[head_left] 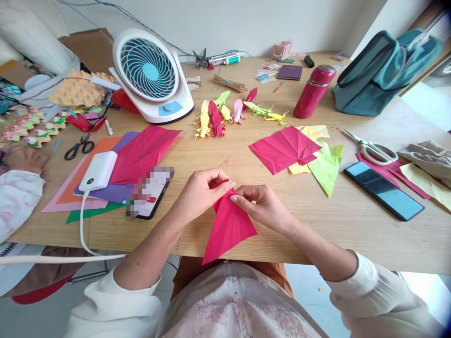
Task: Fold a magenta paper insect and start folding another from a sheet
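Between my two hands is a creased crimson paper, its wide pointed part hanging toward the table's front edge. My left hand pinches the paper's upper end between thumb and fingers. Close beside it, my right hand pinches the same paper just right of that spot. The fold between the fingertips is partly hidden. Beyond my hands, several small folded paper figures in red, yellow, green and pink lie on the table. Another creased crimson sheet rests to the right on yellow and green papers.
A fan, power bank, coloured sheets and phone are left. A red flask, teal bag, white-handled scissors and dark phone are right. Another person's hand shows far left.
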The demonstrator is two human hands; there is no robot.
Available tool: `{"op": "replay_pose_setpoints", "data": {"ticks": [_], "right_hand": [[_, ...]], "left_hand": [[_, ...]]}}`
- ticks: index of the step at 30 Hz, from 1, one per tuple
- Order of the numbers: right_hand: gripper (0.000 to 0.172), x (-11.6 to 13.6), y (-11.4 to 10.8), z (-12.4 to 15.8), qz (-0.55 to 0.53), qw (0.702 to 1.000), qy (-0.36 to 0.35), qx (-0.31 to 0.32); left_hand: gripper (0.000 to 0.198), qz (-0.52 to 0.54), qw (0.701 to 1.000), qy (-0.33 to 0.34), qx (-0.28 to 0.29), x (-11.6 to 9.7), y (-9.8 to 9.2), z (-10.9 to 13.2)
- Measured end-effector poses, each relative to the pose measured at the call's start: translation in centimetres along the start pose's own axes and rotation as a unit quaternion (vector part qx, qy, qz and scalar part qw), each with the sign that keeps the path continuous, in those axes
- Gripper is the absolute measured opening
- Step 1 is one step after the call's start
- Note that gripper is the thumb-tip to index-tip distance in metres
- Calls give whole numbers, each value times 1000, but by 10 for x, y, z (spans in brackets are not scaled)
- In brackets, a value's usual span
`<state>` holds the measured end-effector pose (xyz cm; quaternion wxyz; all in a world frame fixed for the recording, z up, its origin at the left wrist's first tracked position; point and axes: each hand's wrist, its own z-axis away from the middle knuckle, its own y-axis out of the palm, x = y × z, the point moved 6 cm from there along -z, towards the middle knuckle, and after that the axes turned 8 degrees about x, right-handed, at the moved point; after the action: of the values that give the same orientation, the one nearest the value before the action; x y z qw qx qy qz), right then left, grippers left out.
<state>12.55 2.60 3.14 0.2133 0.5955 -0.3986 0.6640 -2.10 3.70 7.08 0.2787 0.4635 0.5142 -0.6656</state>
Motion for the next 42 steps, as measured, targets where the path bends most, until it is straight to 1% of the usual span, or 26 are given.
{"op": "replay_pose_setpoints", "data": {"ticks": [4,8,12,17,21,24,28,33,38,42], "right_hand": [[48,-5,2,-1,-36,999,5,4],[52,-8,3,-2,-75,997,23,18],[57,-7,3,-4,-77,996,32,19],[60,-5,0,-8,-115,993,23,4],[62,-14,-3,-11,-125,991,44,17],[61,-25,-2,-13,-132,988,69,36],[64,-32,0,-13,-126,987,86,56],[63,-31,2,-11,-108,987,92,73],[56,-30,4,-9,-102,984,100,102],[45,-35,7,-8,-111,981,114,113]], "left_hand": [[21,20,1000,4,10,0,2,-2],[20,26,1000,7,6,3,2,-3],[23,12,1000,12,6,6,2,-6],[24,-12,999,24,21,7,7,-13],[22,-17,999,26,11,13,9,-24],[22,12,1000,19,4,24,8,-32],[24,44,999,5,-23,36,1,-38],[23,68,996,-12,-57,45,-13,-39],[21,90,992,-19,-85,54,-28,-41],[18,109,987,-26,-113,62,-39,-42]]}}
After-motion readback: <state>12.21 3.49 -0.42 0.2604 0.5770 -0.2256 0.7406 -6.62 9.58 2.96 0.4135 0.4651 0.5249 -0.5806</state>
